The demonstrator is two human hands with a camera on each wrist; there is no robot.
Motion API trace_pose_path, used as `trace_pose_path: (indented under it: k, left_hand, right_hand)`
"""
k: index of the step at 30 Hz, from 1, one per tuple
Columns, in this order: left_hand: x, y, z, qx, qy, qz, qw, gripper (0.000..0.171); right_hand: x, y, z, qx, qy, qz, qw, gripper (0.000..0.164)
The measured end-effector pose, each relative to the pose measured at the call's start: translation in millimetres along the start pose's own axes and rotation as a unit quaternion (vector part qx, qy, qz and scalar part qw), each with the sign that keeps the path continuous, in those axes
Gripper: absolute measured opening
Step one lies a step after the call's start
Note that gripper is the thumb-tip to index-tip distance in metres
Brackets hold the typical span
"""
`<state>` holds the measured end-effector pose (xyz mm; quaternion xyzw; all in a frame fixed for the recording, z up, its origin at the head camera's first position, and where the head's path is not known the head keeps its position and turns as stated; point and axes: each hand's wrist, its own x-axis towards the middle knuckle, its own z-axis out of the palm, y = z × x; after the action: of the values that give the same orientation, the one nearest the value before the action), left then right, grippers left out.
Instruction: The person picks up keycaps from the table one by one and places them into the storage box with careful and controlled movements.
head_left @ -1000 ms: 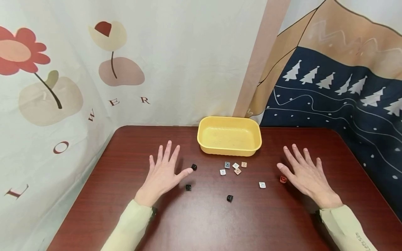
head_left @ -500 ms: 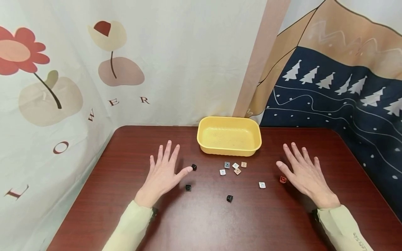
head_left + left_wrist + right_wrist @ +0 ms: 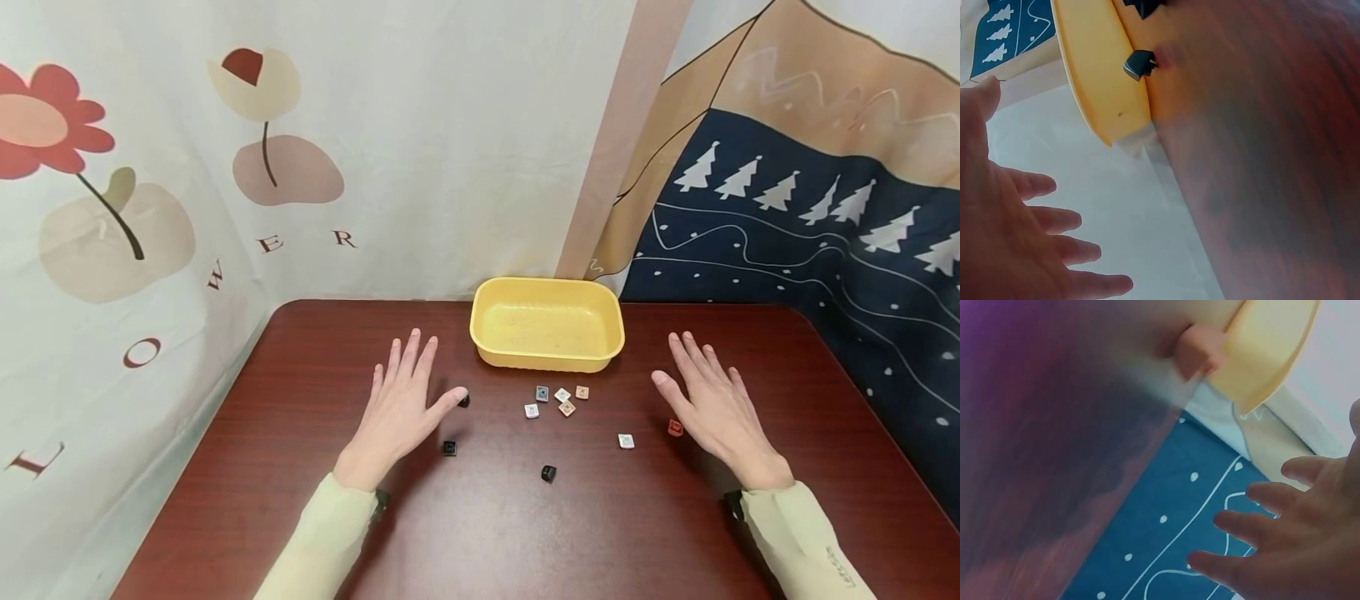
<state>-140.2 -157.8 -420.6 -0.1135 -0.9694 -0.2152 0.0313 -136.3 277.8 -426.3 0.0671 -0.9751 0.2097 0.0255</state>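
In the head view my left hand point(image 3: 393, 417) is held over the left of the table, fingers straight, holding nothing. Its thumb tip partly covers a black keycap point(image 3: 465, 402); a second black keycap point(image 3: 450, 448) lies nearer. My right hand point(image 3: 716, 412), also with extended fingers and nothing in it, is beside a red keycap point(image 3: 676, 427). Between the hands lie a white keycap point(image 3: 626, 441), a third black keycap point(image 3: 549, 473), and a cluster with a grey keycap point(image 3: 542, 394), a white keycap point(image 3: 532, 411) and a tan keycap point(image 3: 582, 392).
A yellow plastic basin point(image 3: 547, 362) stands at the back of the dark red wooden table point(image 3: 300, 367), just behind the keycap cluster. Printed curtains point(image 3: 450, 150) hang right behind the table's far edge and along its left side.
Both hands have shifted slightly inward and forward, and their fingers have drawn closer together. The left thumb now covers more of the black keycap. The keycaps and basin have stayed put.
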Motion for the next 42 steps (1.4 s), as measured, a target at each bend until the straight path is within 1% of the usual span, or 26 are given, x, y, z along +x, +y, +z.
trace_pose_path:
  k: [8, 16, 19, 26, 29, 34, 37, 42]
  left_hand:
    - [12.6, 10.6, 2.1, -0.017, 0.017, 0.009, 0.9997, 0.090]
    - [23.4, 17.6, 3.1, -0.031, 0.011, 0.002, 0.9995, 0.086]
    - [25.9, 18.4, 5.2, -0.033, 0.007, -0.002, 0.9994, 0.086]
    - [24.7, 17.8, 10.0, -0.037, 0.006, -0.011, 0.9992, 0.085]
    - [24.3, 17.9, 9.8, -0.036, 0.004, -0.011, 0.9993, 0.086]
    - [24.2, 18.2, 10.4, -0.036, 0.006, -0.009, 0.9993, 0.088]
    - [23.4, 18.1, 12.0, -0.037, 0.007, -0.010, 0.9992, 0.089]
    - [22.8, 17.2, 13.0, -0.041, 0.006, -0.011, 0.9991, 0.090]
  right_hand:
    - [17.1, -16.9, 1.2, 0.038, -0.013, 0.005, 0.999, 0.080]
    - [37.3, -28.9, 7.5, 0.054, -0.030, 0.018, 0.998, 0.083]
    - [44.2, -32.7, 11.3, 0.050, -0.041, 0.024, 0.998, 0.083]
    - [56.8, -40.2, 20.4, 0.019, -0.052, 0.030, 0.998, 0.083]
    - [59.8, -41.9, 21.6, 0.030, -0.061, 0.037, 0.997, 0.083]
    - [62.8, -43.5, 22.5, 0.051, -0.072, 0.042, 0.995, 0.077]
    - [64.3, -44.5, 23.7, 0.062, -0.068, 0.037, 0.995, 0.074]
    - [66.2, -47.2, 26.4, 0.072, -0.043, 0.024, 0.996, 0.068]
